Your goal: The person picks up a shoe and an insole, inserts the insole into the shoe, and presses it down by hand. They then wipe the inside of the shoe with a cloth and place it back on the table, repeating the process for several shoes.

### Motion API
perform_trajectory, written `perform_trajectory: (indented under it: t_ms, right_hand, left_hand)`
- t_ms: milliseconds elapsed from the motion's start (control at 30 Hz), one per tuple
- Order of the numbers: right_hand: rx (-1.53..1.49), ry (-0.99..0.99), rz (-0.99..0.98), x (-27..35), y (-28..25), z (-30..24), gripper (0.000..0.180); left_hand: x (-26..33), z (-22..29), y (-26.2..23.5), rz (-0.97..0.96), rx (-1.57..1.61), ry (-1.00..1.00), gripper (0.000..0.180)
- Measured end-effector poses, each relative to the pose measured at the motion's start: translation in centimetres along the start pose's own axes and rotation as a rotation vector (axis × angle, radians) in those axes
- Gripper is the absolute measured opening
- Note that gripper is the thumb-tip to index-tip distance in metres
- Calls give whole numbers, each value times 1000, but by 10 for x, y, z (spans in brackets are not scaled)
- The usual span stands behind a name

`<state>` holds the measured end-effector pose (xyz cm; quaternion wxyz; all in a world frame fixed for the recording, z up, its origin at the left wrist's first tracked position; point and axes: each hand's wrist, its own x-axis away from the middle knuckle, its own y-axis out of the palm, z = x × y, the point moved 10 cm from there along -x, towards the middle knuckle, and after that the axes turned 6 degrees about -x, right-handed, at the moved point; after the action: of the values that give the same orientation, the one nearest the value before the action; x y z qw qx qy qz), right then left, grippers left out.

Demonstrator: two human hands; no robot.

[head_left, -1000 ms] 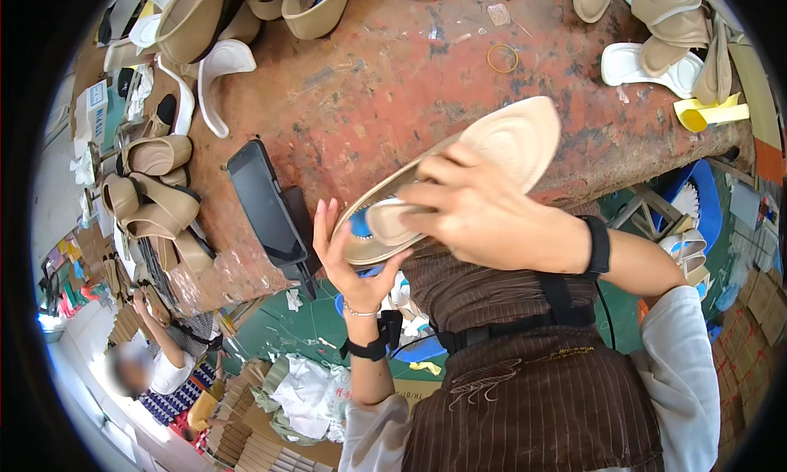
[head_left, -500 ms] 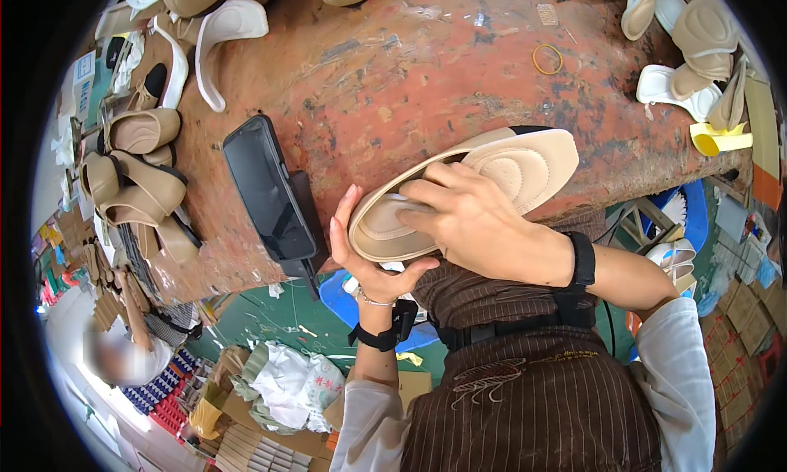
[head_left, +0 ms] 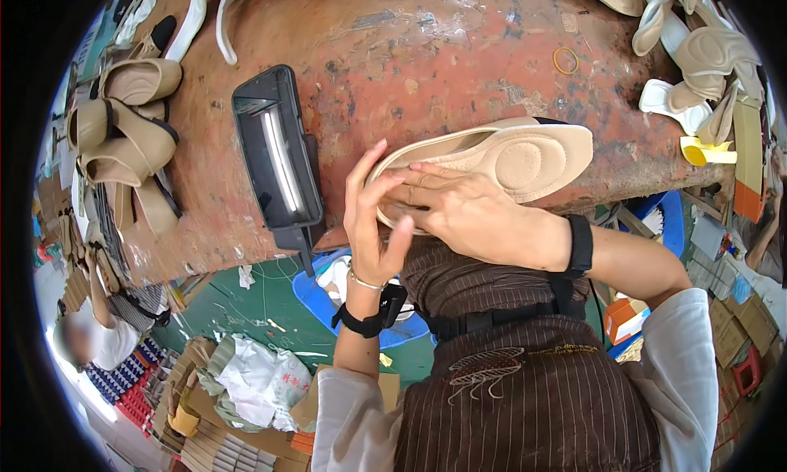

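Observation:
A beige shoe (head_left: 459, 140) lies at the near edge of the table, its toe to the left and its opening facing me. A padded beige insole (head_left: 533, 165) is in it, with the heel end above the shoe's rim. My left hand (head_left: 375, 218) cups the toe end, the index finger reaching up past it and the thumb raised apart. My right hand (head_left: 479, 214) lies across the front of the shoe with fingers stretched flat into the opening, against the insole. Its fingers partly hide the toe, and the shoe's underside is not visible.
A black phone (head_left: 279, 152) on a stand is left of the shoe. Several beige shoes (head_left: 127, 156) crowd the left edge. Pale insoles (head_left: 709, 58), a yellow roll (head_left: 707, 151) and a rubber band (head_left: 566, 61) lie right. A blue tub (head_left: 307, 296) stands below; a co-worker (head_left: 102, 333) is lower left.
My right fingers have gone from bent inside the shoe to stretched flatter over its toe end. My left hand has turned more upright, its thumb lifted. The view has shifted a little.

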<state>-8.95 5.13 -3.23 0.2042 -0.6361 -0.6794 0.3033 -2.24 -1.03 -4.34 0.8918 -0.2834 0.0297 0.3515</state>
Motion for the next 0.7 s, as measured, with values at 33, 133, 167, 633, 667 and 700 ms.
perform_trajectory:
  t_ms: [33,133,167,633,667,700]
  right_hand:
    - [4,-7,-6,3,0,-3,40]
    - [242,105,68,18,-12,3,37]
    - [265,116,56,30,-22,4,37]
    - [-132,489,565,7,-166,82,39]
    - [-209,434,460,2,-165,64,50]
    - [-214,428,455,10,-156,48,50]
  left_hand:
    - [0,-2,1,10,-1,0,44]
    - [5,-4,-3,80,-20,14,27]
    - [5,-3,-6,84,-24,14,27]
    - [14,87,76,-207,-565,-106,50]
    - [9,93,83,-247,-588,-76,46]
    - [7,98,87,-285,-615,-49,43]
